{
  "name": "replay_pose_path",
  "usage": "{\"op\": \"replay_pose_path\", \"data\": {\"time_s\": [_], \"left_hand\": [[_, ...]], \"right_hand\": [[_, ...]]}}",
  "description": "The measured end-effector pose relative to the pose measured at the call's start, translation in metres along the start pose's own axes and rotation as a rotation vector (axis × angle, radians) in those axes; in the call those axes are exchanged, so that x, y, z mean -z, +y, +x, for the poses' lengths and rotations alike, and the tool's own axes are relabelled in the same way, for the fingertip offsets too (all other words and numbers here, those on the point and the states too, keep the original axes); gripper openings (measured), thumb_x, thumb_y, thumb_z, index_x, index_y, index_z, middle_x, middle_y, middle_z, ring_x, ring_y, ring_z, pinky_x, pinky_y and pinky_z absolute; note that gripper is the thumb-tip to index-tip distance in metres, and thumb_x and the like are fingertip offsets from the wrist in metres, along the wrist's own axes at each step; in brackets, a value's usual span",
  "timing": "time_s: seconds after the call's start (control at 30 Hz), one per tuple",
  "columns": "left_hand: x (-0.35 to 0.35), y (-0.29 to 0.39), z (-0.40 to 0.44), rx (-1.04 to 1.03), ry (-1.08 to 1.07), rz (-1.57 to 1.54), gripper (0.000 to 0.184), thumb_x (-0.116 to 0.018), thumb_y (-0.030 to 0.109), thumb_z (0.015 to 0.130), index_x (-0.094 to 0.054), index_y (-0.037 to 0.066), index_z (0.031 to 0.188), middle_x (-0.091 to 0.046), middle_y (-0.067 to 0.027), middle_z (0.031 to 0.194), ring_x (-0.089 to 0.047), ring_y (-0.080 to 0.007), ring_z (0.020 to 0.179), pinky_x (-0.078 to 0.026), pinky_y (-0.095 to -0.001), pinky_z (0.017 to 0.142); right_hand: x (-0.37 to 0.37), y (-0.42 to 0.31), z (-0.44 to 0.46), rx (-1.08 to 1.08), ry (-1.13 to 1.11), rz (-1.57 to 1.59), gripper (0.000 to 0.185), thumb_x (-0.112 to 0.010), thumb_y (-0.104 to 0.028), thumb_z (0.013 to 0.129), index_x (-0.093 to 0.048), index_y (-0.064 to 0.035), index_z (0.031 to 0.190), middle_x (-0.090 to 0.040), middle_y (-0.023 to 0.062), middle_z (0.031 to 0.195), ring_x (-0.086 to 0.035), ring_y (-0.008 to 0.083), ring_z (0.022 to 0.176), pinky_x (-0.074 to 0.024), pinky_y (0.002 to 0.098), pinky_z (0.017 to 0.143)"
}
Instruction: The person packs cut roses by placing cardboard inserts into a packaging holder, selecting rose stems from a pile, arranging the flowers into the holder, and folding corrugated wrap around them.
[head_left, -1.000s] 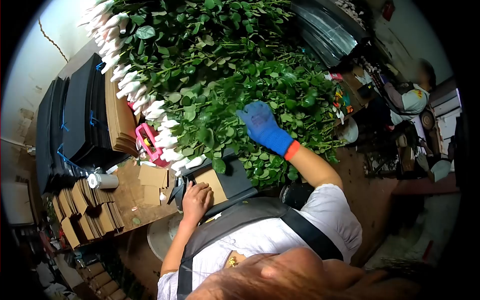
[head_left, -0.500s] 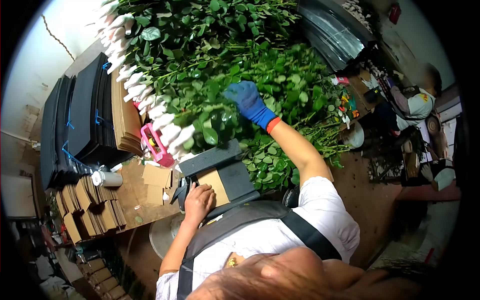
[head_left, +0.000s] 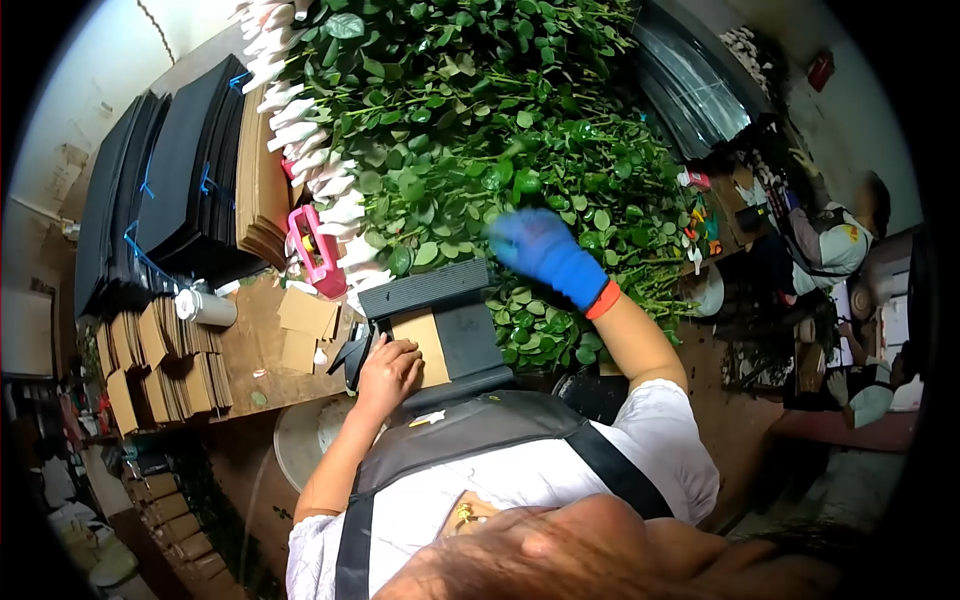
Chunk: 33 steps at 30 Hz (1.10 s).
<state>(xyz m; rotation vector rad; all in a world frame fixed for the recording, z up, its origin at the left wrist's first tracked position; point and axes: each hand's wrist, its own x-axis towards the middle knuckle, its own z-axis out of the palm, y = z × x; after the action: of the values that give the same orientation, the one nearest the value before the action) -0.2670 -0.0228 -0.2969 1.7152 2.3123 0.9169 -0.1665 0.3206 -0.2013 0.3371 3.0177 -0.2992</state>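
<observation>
Presently | left hand (head_left: 389, 372) on cardboard (head_left: 429, 350) | apron mark (head_left: 430, 418): illegible

No legible text, brand or number. Small white-and-yellow patch (head_left: 428, 418) on the dark apron (head_left: 480, 412), too small to read; yellow-and-red mark (head_left: 854, 233) on the co-worker's pale top (head_left: 838, 252) at right, likewise unreadable.

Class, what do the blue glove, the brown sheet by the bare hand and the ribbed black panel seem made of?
Blue glove: probably knitted fabric, matte, judging by its snug cuff; blur hides any coating.
Brown sheet: likely cardboard, matte, evenly tan.
Ribbed black panel: matte; plastic or rubber, ridges suit either.
</observation>
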Motion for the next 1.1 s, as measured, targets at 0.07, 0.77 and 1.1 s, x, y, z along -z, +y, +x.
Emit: {"op": "replay_pose_path", "data": {"time_s": [0.07, 0.77, 1.1], "left_hand": [[0.000, -0.002, -0.001, 0.000, -0.020, 0.000, 0.016, -0.074, 0.013, 0.085, -0.074, 0.007, 0.100, -0.071, -0.0064, 0.107, -0.068, -0.0245, 0.104, -0.045, -0.0489, 0.109], [-0.008, -0.014, -0.013, -0.048, -0.007, 0.010, 0.015, -0.071, 0.020, 0.086, -0.073, 0.010, 0.097, -0.068, -0.0032, 0.110, -0.062, -0.0240, 0.116, -0.041, -0.0517, 0.111], [-0.013, -0.018, -0.013, -0.056, 0.023, -0.039, 0.013, -0.072, 0.018, 0.085, -0.072, 0.009, 0.094, -0.068, -0.0042, 0.106, -0.063, -0.0252, 0.113, -0.042, -0.0526, 0.110]], "right_hand": [[0.012, 0.009, 0.023, 0.025, 0.503, 0.062, 0.033, -0.065, -0.021, 0.087, -0.065, -0.0124, 0.119, -0.066, 0.0098, 0.115, -0.063, 0.0307, 0.108, -0.0516, 0.0443, 0.092], [-0.015, 0.067, 0.069, -0.129, 0.397, -0.530, 0.032, -0.072, -0.029, 0.079, -0.069, -0.0156, 0.108, -0.063, 0.0094, 0.128, -0.060, 0.0306, 0.117, -0.0477, 0.0487, 0.098], [-0.015, 0.088, 0.102, -0.147, 0.010, -0.715, 0.040, -0.073, -0.034, 0.078, -0.070, -0.0158, 0.113, -0.062, 0.0077, 0.133, -0.060, 0.0276, 0.118, -0.0425, 0.0463, 0.105]]}}
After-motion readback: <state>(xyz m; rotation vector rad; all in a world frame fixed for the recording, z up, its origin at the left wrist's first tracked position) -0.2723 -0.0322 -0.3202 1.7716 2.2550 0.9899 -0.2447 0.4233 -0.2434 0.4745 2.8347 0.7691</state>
